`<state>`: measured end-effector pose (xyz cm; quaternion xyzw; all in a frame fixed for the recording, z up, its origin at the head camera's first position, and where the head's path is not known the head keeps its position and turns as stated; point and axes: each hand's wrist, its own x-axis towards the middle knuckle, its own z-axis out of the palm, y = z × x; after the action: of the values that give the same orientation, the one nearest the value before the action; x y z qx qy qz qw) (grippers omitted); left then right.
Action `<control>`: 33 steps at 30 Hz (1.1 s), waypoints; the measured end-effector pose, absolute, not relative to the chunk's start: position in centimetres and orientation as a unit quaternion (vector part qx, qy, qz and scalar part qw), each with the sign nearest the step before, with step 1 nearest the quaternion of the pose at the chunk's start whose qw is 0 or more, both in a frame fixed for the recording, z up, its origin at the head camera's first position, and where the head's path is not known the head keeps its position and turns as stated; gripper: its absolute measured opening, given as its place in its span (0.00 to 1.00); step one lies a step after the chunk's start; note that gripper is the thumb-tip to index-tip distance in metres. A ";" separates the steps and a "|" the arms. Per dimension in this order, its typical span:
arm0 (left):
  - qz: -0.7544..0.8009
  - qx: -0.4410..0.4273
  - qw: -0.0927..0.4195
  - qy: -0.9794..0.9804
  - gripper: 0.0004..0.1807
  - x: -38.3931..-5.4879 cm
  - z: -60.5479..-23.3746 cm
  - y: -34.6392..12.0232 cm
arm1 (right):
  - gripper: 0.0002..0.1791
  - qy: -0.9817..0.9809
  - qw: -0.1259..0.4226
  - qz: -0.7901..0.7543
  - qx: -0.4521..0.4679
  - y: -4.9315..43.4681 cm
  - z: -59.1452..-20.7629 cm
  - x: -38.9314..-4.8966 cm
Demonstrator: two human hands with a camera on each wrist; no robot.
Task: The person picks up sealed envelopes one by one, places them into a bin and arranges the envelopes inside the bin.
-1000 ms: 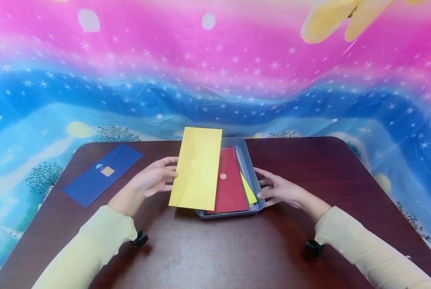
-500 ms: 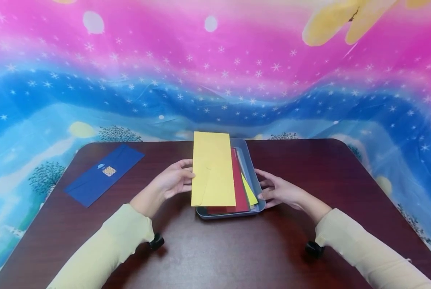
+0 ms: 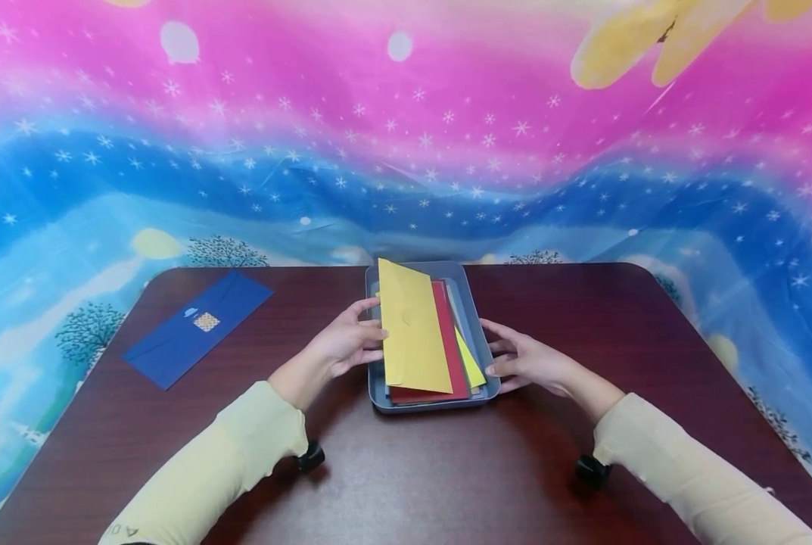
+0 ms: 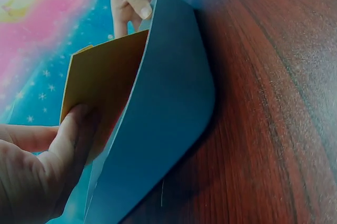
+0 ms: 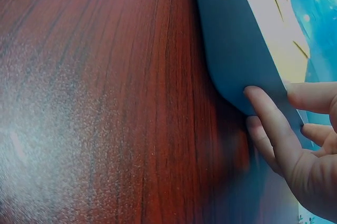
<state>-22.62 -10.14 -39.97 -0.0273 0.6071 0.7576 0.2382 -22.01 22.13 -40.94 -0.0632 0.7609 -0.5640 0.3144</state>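
Observation:
My left hand (image 3: 347, 338) pinches the left edge of a yellow envelope (image 3: 412, 333), its thumb on the upper face. The envelope is tilted over the grey tray (image 3: 376, 401), left side raised and right edge low over a red envelope (image 3: 458, 356) in the tray. In the left wrist view, the yellow envelope (image 4: 100, 79) reaches down behind the tray wall (image 4: 171, 82). My right hand (image 3: 531, 356) holds the tray's right side; in the right wrist view its thumb is at the rim and other fingers (image 5: 271, 119) lie along the outer wall.
A blue envelope (image 3: 197, 329) with a patterned patch lies on the dark wooden table (image 3: 406, 484), left of the tray. A bright yellow corner (image 3: 470, 359) shows beside the red envelope. A printed cloth (image 3: 406, 151) hangs behind the table.
My left hand has carried the yellow envelope right and lower over the tray, and its left side now tilts up. The right hand has stayed at the tray's side.

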 end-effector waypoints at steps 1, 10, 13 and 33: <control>0.758 -0.030 0.239 0.606 0.39 -22.6 -40.0 -10.0 | 0.52 0.761 0.315 -0.564 -0.064 22.1 -40.9 -22.0; 0.765 -0.066 0.256 0.587 0.39 -22.3 -39.8 -9.3 | 0.52 0.760 0.316 -0.565 -0.065 22.0 -40.7 -22.0; 0.757 -0.065 0.263 0.594 0.39 -22.0 -39.6 -9.2 | 0.52 0.760 0.315 -0.565 -0.064 22.0 -40.7 -22.0; 0.758 -0.038 0.235 0.607 0.40 -20.0 -37.4 -9.5 | 0.51 0.757 0.315 -0.568 -0.072 22.2 -40.8 -21.9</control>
<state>-20.03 -9.55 -37.45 -0.0379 0.6072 0.7579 0.2355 -21.93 22.16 -40.77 -0.0717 0.7570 -0.5682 0.3147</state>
